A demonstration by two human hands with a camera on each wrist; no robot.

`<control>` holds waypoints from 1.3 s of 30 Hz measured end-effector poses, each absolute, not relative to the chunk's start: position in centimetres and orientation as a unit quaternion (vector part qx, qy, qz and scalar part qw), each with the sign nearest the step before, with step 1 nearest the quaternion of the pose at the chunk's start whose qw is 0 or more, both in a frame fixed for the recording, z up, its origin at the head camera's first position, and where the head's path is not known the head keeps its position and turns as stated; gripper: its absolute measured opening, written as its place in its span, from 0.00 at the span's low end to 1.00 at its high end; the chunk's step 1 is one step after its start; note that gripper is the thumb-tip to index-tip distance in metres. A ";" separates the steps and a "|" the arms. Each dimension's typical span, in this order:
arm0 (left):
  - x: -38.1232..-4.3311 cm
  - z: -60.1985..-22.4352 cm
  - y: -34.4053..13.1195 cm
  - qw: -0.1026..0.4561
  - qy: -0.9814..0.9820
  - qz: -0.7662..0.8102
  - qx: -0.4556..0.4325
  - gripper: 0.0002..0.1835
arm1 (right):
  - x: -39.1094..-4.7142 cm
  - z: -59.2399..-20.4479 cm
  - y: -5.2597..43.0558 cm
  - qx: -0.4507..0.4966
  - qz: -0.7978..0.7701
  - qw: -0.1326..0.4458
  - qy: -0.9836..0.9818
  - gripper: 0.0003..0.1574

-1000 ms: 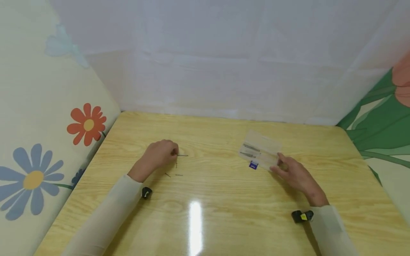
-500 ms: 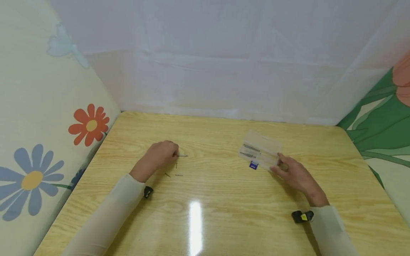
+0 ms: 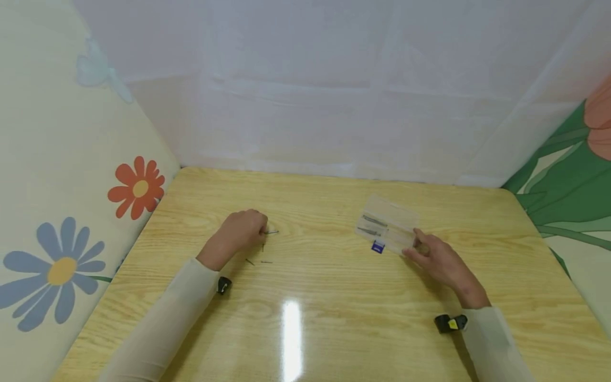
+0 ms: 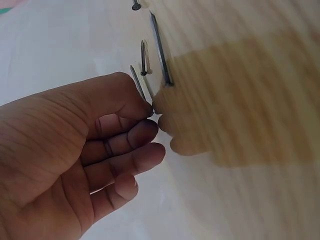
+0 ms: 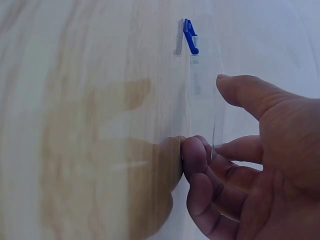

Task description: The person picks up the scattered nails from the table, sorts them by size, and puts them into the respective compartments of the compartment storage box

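Note:
My left hand point(image 3: 241, 231) is low over the left part of the table, thumb and fingertips pinching a nail point(image 4: 138, 82). In the head view that nail sticks out to the right of the fingers. Closer to me lie a few loose nails; the left wrist view shows a longer nail point(image 4: 160, 50) and a smaller nail point(image 4: 143, 59). On the right, my right hand point(image 3: 441, 262) holds the edge of a clear plastic box point(image 3: 398, 215) with thumb and fingers. Several nails point(image 3: 374, 219) lie in its left part. Its blue latch point(image 3: 378, 246) hangs on the near side.
The wooden table point(image 3: 334, 307) runs back to a white cloth point(image 3: 305, 122). Flower-printed panels stand at both sides. Black wrist cameras point(image 3: 450, 322) sit by the sleeves. A bright light reflection lies on the table's front middle.
My left hand has shifted very slightly to the right, and the nail at its fingertips has tilted a little. The right hand and the box have stayed put.

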State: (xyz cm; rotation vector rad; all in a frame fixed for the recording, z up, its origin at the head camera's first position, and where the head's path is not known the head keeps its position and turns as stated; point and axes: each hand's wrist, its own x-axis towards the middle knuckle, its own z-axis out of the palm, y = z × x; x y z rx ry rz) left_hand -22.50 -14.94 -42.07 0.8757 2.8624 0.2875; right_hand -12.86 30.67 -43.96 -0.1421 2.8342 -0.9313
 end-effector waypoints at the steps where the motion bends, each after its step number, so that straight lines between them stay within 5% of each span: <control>1: -22.5 -42.1 -14.9 0.066 0.950 0.092 0.291 0.25 | -12.8 -43.9 30.6 -0.047 -0.312 0.078 0.946 0.53; 30: -22.6 -41.9 -11.4 0.068 0.940 0.109 0.316 0.08 | -13.1 -44.4 30.6 -0.041 -0.317 0.078 0.944 0.49; 39: -23.2 -42.8 -8.6 0.062 0.931 0.104 0.345 0.09 | -13.2 -44.4 30.6 -0.042 -0.316 0.074 0.945 0.50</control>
